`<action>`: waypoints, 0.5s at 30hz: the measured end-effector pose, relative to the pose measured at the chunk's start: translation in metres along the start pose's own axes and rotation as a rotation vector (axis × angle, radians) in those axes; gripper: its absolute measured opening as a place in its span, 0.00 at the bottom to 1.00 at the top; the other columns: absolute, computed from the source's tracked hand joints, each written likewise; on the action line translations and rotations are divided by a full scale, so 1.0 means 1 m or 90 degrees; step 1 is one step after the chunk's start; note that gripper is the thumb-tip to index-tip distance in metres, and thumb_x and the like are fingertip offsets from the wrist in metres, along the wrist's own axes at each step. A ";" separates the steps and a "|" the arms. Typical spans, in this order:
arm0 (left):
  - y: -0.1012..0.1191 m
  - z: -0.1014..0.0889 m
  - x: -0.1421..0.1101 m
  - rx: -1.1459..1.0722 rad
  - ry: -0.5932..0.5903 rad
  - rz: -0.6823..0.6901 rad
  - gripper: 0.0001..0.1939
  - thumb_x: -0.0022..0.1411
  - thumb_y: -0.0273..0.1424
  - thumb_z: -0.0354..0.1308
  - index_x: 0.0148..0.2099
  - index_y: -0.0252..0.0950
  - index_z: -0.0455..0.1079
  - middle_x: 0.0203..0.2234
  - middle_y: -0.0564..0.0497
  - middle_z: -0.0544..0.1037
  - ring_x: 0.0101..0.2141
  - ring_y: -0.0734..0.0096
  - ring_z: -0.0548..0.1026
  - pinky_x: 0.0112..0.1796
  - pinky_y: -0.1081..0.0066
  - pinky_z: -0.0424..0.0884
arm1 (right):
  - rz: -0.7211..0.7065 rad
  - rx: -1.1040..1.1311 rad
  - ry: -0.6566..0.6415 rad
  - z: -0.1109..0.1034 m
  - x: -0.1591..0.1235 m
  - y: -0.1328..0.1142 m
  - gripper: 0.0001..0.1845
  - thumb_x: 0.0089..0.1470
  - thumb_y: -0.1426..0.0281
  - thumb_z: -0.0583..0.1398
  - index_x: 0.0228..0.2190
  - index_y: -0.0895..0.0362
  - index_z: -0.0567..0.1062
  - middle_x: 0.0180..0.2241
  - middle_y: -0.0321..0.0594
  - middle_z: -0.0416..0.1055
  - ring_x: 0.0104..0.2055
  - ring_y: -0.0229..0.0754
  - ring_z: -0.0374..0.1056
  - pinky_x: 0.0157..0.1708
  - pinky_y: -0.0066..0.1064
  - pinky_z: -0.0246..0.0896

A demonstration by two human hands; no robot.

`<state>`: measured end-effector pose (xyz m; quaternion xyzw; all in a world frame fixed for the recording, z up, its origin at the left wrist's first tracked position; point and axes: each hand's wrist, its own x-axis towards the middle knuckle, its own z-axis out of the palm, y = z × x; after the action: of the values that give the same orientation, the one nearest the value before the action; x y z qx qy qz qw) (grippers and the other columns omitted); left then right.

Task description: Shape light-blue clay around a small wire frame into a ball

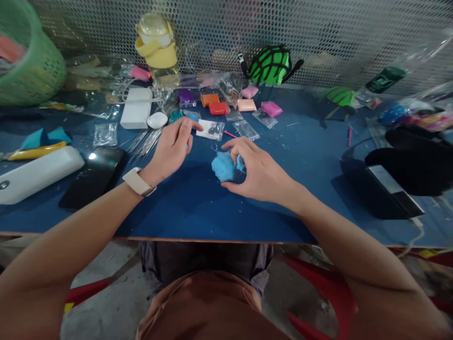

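A lumpy ball of light blue modelling clay [223,166] is in my right hand [253,170], thumb below and fingers curled round its right side. A thin wire loop [214,148] sticks out at its top. My left hand [174,144] is to the left, over the blue table, its thumb and fingers pressed together. A speck of blue clay [187,147] shows between its fingers; most of that piece is hidden. Just beyond the left hand are a small white packet [209,129] and an oval white piece [157,120].
Clay packets, such as a red one [218,108], lie along the back. A yellow-capped bottle [157,52] and green turtle-like figure [272,65] stand by the mesh. Thin wires [146,141] and a phone [94,177] lie left; a black box-like device [389,193] sits right.
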<state>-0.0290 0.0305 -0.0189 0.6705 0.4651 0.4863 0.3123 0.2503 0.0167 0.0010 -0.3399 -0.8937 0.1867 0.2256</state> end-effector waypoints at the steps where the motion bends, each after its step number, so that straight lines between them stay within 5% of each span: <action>1: 0.001 -0.001 0.001 0.012 -0.002 0.005 0.29 0.90 0.56 0.51 0.43 0.41 0.77 0.17 0.58 0.63 0.18 0.74 0.62 0.23 0.69 0.60 | -0.018 0.013 0.025 -0.002 0.000 0.002 0.29 0.57 0.67 0.77 0.44 0.47 0.62 0.67 0.55 0.79 0.64 0.69 0.80 0.54 0.60 0.79; 4: -0.001 -0.004 0.003 0.060 -0.013 -0.007 0.37 0.91 0.56 0.47 0.33 0.41 0.75 0.15 0.55 0.62 0.19 0.71 0.63 0.25 0.66 0.59 | -0.075 0.064 0.085 -0.007 0.003 0.012 0.30 0.57 0.65 0.79 0.42 0.45 0.62 0.68 0.52 0.78 0.70 0.71 0.77 0.60 0.67 0.80; 6: -0.005 -0.006 0.005 0.165 -0.026 0.000 0.33 0.91 0.48 0.48 0.33 0.40 0.75 0.18 0.53 0.67 0.22 0.69 0.67 0.29 0.65 0.62 | -0.106 0.114 0.098 -0.009 0.005 0.019 0.32 0.55 0.65 0.80 0.42 0.45 0.63 0.68 0.49 0.78 0.70 0.70 0.76 0.64 0.69 0.80; 10: -0.019 -0.009 0.004 0.407 -0.149 0.080 0.13 0.85 0.32 0.53 0.51 0.37 0.79 0.40 0.44 0.85 0.35 0.60 0.78 0.37 0.61 0.68 | -0.151 0.222 0.065 -0.012 0.009 0.034 0.34 0.51 0.64 0.84 0.41 0.46 0.65 0.68 0.48 0.76 0.70 0.68 0.78 0.67 0.69 0.80; 12: -0.024 -0.009 0.001 0.460 -0.230 0.142 0.16 0.84 0.28 0.48 0.58 0.35 0.78 0.50 0.38 0.84 0.45 0.53 0.82 0.43 0.58 0.74 | -0.172 0.276 0.035 -0.013 0.011 0.038 0.35 0.49 0.64 0.85 0.41 0.46 0.66 0.68 0.49 0.75 0.69 0.67 0.79 0.67 0.68 0.81; 15: -0.027 -0.009 -0.002 0.497 -0.306 0.205 0.21 0.82 0.24 0.43 0.61 0.34 0.77 0.52 0.35 0.81 0.51 0.46 0.81 0.49 0.52 0.77 | -0.171 0.340 0.011 -0.014 0.012 0.041 0.37 0.47 0.63 0.86 0.40 0.46 0.65 0.67 0.47 0.75 0.69 0.65 0.78 0.69 0.68 0.81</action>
<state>-0.0459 0.0383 -0.0400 0.8944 0.4179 0.1491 0.0572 0.2712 0.0559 -0.0039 -0.1492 -0.8481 0.3806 0.3371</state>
